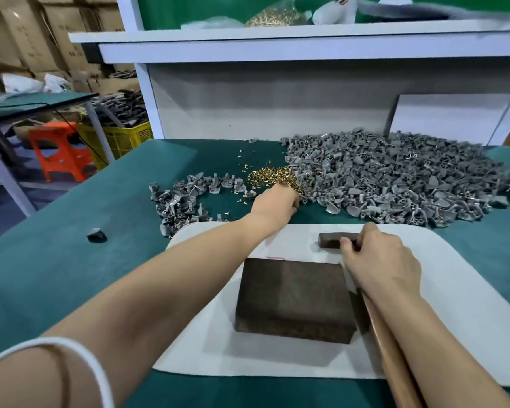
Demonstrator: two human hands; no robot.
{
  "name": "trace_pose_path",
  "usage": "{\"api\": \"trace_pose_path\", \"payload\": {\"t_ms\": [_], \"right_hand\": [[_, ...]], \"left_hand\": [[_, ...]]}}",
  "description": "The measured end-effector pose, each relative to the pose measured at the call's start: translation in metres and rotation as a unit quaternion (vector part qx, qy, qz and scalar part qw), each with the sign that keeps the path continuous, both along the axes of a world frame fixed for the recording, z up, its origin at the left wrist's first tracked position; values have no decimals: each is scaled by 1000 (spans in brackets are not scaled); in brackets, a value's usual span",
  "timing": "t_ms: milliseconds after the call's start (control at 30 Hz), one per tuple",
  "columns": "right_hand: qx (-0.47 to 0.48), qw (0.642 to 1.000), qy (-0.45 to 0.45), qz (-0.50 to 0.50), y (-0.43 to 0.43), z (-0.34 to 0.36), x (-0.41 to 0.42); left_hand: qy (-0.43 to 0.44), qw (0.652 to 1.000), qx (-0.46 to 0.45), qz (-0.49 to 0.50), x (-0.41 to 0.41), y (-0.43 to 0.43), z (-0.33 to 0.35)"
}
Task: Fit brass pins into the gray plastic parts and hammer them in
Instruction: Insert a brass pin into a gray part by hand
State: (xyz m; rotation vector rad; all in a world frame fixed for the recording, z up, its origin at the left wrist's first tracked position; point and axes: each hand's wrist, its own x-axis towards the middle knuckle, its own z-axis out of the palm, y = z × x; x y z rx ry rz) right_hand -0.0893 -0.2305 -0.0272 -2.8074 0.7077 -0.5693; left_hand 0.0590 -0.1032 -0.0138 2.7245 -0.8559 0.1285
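A small heap of brass pins (pixel 272 178) lies on the green table, between a big pile of gray plastic parts (pixel 395 178) on the right and a smaller group of gray parts (pixel 186 198) on the left. My left hand (pixel 274 203) reaches to the near edge of the pin heap, fingers curled down; what they hold is hidden. My right hand (pixel 377 260) grips the hammer (pixel 331 240) just below its dark head, which rests on the white pad (pixel 206 334). A dark metal block (pixel 295 298) sits on the pad in front of me.
One gray part (pixel 97 234) lies alone at the left on the green table (pixel 71 275). A white shelf frame (pixel 265 92) stands behind the piles. Beyond the left edge are an orange stool (pixel 60 154) and a yellow crate (pixel 121 136).
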Motion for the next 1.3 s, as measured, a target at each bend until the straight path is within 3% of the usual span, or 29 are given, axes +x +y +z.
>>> {"api": "trace_pose_path", "payload": {"t_ms": [200,367,500,567,667,733,833,900,967,1067,1133,1200,1300], "right_hand": [[11,1000,7,-4,0,2,-1],[20,1000,0,-9,1,3,-1],[82,984,-147,65,3,6,-1],[120,958,-219,139,7,9,-1],[118,932,-273,205,12,11,-2],[107,922,-303,214,12,11,-3],[84,919,-317,218,10,11,-3],[67,920,-310,229,12,11,-3],[67,918,-307,243,16,11,-3],[89,913,-321,235,19,13,-5],[117,916,-317,217,19,14,-6],[135,921,-304,205,17,14,-6],[151,923,-289,205,19,12,-4]], "left_hand": [[-13,1000,19,-17,-5,1,1],[34,998,-43,-11,-9,10,3],[55,986,-159,-10,-27,9,10],[106,960,-257,-21,-45,0,16],[232,896,-374,-55,-71,-11,24],[279,861,-421,-66,-79,-12,26],[305,839,-446,-58,-82,-6,26],[293,856,-422,-64,-83,1,26],[234,896,-367,-84,-81,10,27],[35,964,-253,-69,-61,33,37],[-69,987,-142,38,-31,61,42],[-66,987,-15,144,1,93,36],[37,976,117,180,18,125,17]]}}
